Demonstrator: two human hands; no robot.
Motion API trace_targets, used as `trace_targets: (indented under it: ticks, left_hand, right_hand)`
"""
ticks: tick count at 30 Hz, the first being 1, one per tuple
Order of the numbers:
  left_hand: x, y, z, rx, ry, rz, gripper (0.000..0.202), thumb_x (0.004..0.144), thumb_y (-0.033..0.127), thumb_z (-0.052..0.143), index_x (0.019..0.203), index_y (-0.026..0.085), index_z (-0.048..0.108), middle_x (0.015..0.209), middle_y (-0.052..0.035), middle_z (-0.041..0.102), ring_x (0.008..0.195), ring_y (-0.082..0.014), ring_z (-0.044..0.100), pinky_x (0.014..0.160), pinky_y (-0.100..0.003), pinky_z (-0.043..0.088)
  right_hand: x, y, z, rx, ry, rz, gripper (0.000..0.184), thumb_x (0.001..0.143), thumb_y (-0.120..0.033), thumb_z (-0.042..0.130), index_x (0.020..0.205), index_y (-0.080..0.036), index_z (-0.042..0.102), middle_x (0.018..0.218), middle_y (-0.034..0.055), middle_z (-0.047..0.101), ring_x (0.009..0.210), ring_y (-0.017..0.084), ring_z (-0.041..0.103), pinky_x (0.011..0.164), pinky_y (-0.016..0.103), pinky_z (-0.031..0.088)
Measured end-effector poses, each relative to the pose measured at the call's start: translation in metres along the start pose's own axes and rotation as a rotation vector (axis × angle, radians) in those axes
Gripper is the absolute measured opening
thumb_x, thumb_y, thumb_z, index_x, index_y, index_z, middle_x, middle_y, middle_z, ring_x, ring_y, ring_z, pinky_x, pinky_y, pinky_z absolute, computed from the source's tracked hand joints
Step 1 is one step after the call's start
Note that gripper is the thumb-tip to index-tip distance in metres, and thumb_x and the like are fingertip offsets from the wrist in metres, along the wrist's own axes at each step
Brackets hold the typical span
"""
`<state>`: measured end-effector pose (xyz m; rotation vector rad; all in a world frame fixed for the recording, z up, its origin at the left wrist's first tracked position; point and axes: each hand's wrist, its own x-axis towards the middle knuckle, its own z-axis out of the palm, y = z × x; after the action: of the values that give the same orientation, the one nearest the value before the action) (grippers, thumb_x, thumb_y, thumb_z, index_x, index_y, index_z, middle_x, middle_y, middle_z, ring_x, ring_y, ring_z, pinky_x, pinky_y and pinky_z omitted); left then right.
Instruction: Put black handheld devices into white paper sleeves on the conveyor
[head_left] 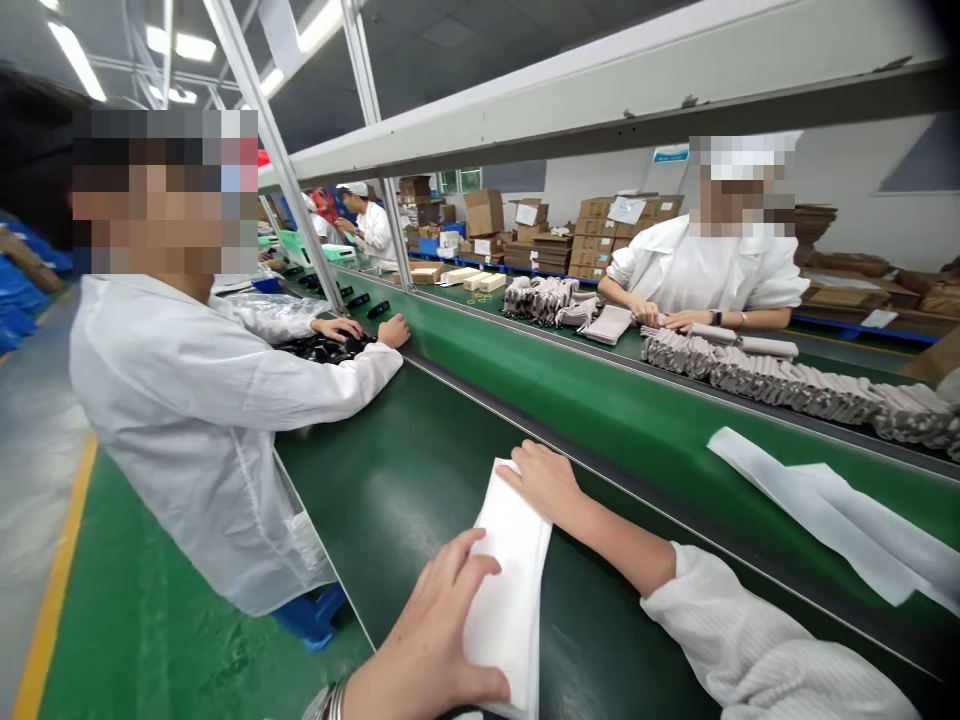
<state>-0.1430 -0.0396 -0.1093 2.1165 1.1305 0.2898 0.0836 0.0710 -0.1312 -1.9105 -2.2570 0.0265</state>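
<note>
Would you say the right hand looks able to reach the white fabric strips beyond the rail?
Probably yes: the right hand rests on folded white cloth, and only a low dark rail separates it from the white fabric strips.

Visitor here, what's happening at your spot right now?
Left hand and right hand on folded white fabric strip. Strip flat on green conveyor belt. Nothing in the way.

Cardboard cartons [626, 222] along white wall [847, 190]
</note>
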Motion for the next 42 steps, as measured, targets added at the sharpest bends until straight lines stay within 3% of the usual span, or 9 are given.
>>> trace_targets:
  ticks: [2,6,11,17,20,23,30,36,42]
  left_hand:
    - [-0.008,-0.009,0.008,0.015,-0.038,0.042,0.082,0.052,0.041,0.089,0.125,0.032,0.051,0.155,-0.0079,0.025,0.14,-0.0393,0.028,0.112,-0.052,0.034]
    - [-0.015,-0.024,0.027,0.071,-0.044,0.168,0.061,0.072,0.048,0.075,0.126,0.036,0.05,0.156,-0.0058,0.027,0.14,-0.038,0.03,0.11,-0.051,0.036]
    - [-0.007,-0.015,0.038,0.015,-0.007,0.129,0.065,0.073,0.064,0.07,0.126,0.032,0.051,0.155,-0.0108,0.028,0.137,-0.0388,0.036,0.108,-0.052,0.039]
    - [0.002,0.011,0.032,-0.04,-0.071,0.139,0.073,0.068,0.072,0.07,0.127,0.032,0.053,0.154,-0.0134,0.03,0.134,-0.0392,0.04,0.109,-0.056,0.038]
    - [0.006,0.02,0.024,-0.014,-0.123,0.173,0.076,0.065,0.065,0.077,0.129,0.032,0.053,0.155,-0.0128,0.028,0.137,-0.041,0.035,0.11,-0.059,0.035]
    - [0.015,0.032,0.008,0.002,-0.044,0.192,0.073,0.063,0.051,0.084,0.126,0.03,0.055,0.155,-0.0115,0.027,0.14,-0.0393,0.031,0.114,-0.056,0.033]
    - [0.086,0.042,-0.031,-0.011,0.143,0.303,0.024,0.086,0.029,0.062,0.11,0.024,0.061,0.143,-0.0077,0.043,0.133,-0.0262,0.043,0.113,-0.043,0.038]
    - [0.161,0.014,-0.009,-0.192,0.341,0.328,0.016,0.091,0.033,0.058,0.096,0.02,0.066,0.121,-0.008,0.056,0.119,-0.0209,0.053,0.107,-0.037,0.043]
    - [0.183,-0.021,0.003,-0.4,0.492,0.158,0.024,0.095,0.034,0.05,0.091,0.016,0.066,0.101,-0.0093,0.062,0.094,-0.018,0.059,0.085,-0.031,0.05]
  right_hand:
    - [-0.002,-0.001,0.0,-0.012,0.007,-0.027,0.037,0.101,-0.044,0.037,0.087,-0.018,0.06,0.089,0.0073,0.067,0.089,0.021,0.065,0.066,0.028,0.037]
    - [-0.006,0.0,-0.002,-0.017,-0.078,-0.097,0.036,0.102,-0.044,0.034,0.088,-0.018,0.054,0.072,0.0037,0.065,0.069,0.019,0.064,0.056,0.028,0.024]
    - [-0.005,0.015,-0.005,0.039,-0.155,-0.141,0.032,0.1,-0.043,0.039,0.082,-0.019,0.049,0.069,0.0024,0.062,0.067,0.018,0.06,0.055,0.027,0.018]
    - [-0.011,0.041,-0.003,0.045,-0.161,-0.144,0.033,0.1,-0.045,0.039,0.081,-0.019,0.048,0.069,0.0021,0.059,0.067,0.018,0.059,0.056,0.027,0.018]
    - [-0.016,0.045,-0.004,0.028,-0.152,-0.142,0.032,0.1,-0.044,0.039,0.083,-0.019,0.05,0.07,0.0016,0.06,0.067,0.018,0.059,0.057,0.027,0.018]
    - [-0.02,0.044,-0.009,0.018,-0.129,-0.125,0.031,0.1,-0.045,0.042,0.087,-0.019,0.054,0.074,0.0015,0.063,0.071,0.018,0.061,0.058,0.026,0.022]
    - [-0.02,0.047,-0.021,0.135,-0.041,-0.059,0.033,0.101,-0.042,0.04,0.091,-0.021,0.063,0.086,-0.0008,0.068,0.08,0.014,0.061,0.063,0.024,0.027]
    - [-0.013,0.059,-0.008,0.29,0.025,-0.029,0.037,0.1,-0.042,0.039,0.079,-0.019,0.061,0.079,-0.001,0.064,0.075,0.013,0.058,0.063,0.024,0.028]
    - [-0.002,0.08,0.015,0.617,-0.01,0.032,0.039,0.097,-0.045,0.037,0.076,-0.02,0.059,0.081,0.001,0.065,0.076,0.016,0.059,0.068,0.027,0.036]
